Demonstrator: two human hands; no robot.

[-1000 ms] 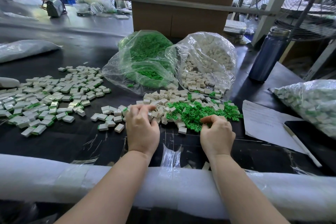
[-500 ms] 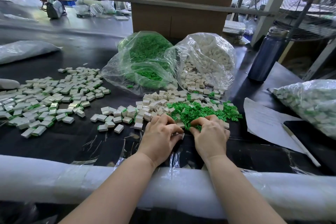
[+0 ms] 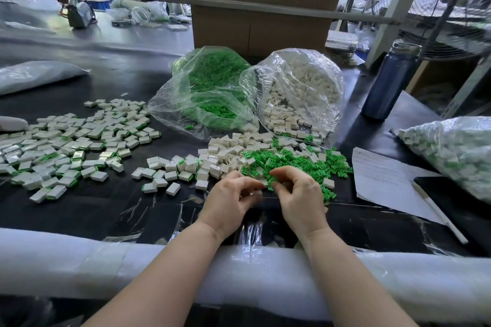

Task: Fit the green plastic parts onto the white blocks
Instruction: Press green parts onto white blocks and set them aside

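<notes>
Both hands meet at the near edge of the loose heap of green parts (image 3: pixel 297 164) on the black tabletop (image 3: pixel 79 210). The left hand (image 3: pixel 233 199) has its fingers curled around a white block (image 3: pixel 259 192), pinched at the fingertips. The right hand (image 3: pixel 297 194) curls thumb and forefinger on a green part (image 3: pixel 271 185) just beside that block; whether the 2 pieces touch cannot be told. Loose white blocks (image 3: pixel 228 151) lie directly left of the green heap and partly mixed into it. Farther left, a wide spread of blocks with green edges (image 3: pixel 66 148) covers the tabletop. Behind the heaps stand 2 clear bags, 1 of green parts (image 3: pixel 212 93) and 1 of white blocks (image 3: pixel 300 93). A sheet of paper (image 3: pixel 382 180) lies to the right, a blue bottle (image 3: pixel 388 82) behind it.
</notes>
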